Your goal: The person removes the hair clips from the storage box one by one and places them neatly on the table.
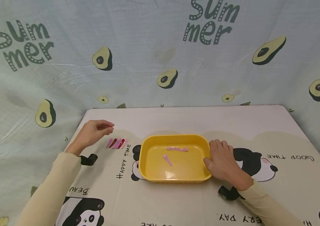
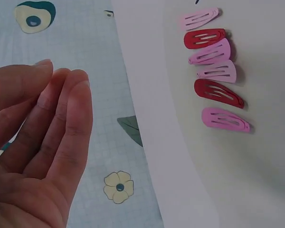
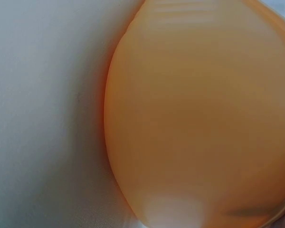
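My left hand [image 1: 96, 130] hovers over the table's left side, its fingers loosely bent with nothing between them. Just to its right lies a row of several snap hair clips [image 1: 116, 143], pink and red, side by side. The left wrist view shows this row close up, with a red hair clip [image 2: 218, 92] near a pink hair clip [image 2: 225, 119]. A yellow plastic tray [image 1: 174, 177] sits at the centre; my right hand [image 1: 223, 160] grips its right rim. Inside it are pink hair clips [image 1: 167, 159]. The tray's wall [image 3: 194, 118] fills most of the right wrist view.
A pale cloth [image 1: 160, 201] printed with pandas and lettering covers the table. Behind it hangs a light sheet [image 1: 137, 34] with avocado prints and the word "summer". Black camera straps [image 1: 229, 193] are on both wrists.
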`<state>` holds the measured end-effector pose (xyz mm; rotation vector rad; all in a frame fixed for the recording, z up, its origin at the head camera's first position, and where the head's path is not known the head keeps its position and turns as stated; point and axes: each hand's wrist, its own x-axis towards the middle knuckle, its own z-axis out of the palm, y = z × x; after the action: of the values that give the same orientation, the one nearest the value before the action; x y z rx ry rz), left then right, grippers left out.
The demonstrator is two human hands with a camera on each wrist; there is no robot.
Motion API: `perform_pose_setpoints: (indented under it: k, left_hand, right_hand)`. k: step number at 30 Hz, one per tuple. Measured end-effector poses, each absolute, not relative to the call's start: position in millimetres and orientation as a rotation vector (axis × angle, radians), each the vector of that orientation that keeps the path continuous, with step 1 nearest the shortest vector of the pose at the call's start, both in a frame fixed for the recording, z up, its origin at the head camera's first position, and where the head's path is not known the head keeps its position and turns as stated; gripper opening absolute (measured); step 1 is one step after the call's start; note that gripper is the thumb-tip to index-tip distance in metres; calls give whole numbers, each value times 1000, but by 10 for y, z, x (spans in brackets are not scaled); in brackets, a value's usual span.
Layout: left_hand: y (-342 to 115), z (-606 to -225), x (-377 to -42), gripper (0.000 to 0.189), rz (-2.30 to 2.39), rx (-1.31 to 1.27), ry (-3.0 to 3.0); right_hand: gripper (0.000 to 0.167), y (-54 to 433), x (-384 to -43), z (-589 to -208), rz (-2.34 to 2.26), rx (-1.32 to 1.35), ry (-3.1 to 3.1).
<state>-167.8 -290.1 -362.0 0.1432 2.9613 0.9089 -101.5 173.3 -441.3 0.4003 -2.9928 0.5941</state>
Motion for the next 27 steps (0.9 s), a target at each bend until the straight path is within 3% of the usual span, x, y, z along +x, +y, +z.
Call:
perform_pose_setpoints:
  k: [27]
  left_hand:
    - [-2188, -3463, -1597, 19, 1096, 455, 2947]
  right_hand:
    - [31, 1741, -1034, -4401, 597, 401, -2990]
